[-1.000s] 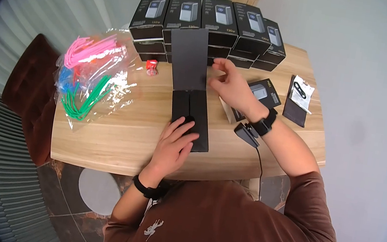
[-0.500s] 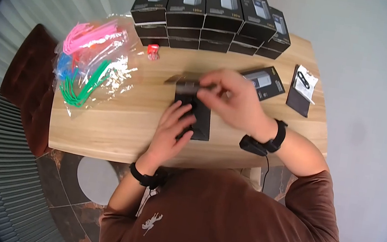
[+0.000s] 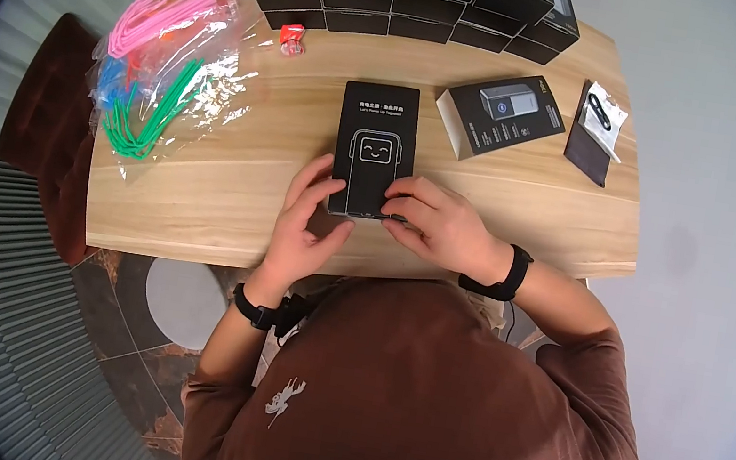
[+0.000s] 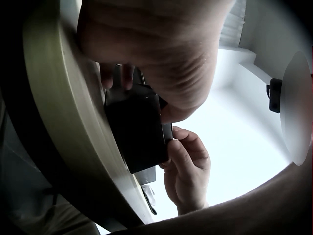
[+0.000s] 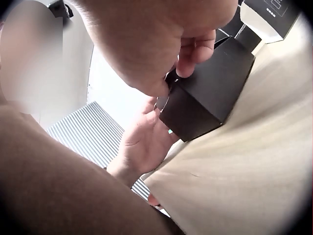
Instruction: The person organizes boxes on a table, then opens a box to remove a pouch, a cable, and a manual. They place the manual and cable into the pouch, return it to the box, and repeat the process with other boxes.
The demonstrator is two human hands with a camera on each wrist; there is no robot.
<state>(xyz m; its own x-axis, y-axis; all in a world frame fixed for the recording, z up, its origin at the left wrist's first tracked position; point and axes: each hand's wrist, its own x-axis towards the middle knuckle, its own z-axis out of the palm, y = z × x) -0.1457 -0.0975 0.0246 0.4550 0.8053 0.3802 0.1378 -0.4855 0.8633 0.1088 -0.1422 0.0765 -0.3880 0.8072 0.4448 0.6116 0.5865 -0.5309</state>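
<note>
A black box point(image 3: 381, 118) lies on the table before me, its lid down over it, printed with a smiling robot face and white lettering. My right hand point(image 3: 440, 227) pinches the lid's front edge near the right corner; in the left wrist view its thumb point(image 4: 180, 154) presses at that edge. Along the box's left side is my left hand point(image 3: 299, 229), fingers loosely bent with their tips at the side wall. The right wrist view shows the box's plain black side point(image 5: 220, 78). The box's contents are hidden.
Black printed boxes point(image 3: 354, 4) stand stacked at the back. To the left lies a clear bag point(image 3: 225, 42) of pink, green and blue strips, with a small red packet point(image 3: 292, 38) beside it. A printed sleeve point(image 3: 499, 116) and a dark flat piece point(image 3: 586, 158) under a bagged black cable lie right.
The upright lid has swung down toward me onto the box. My right hand has come to the front edge, and my left hand has moved from atop the box to its left side.
</note>
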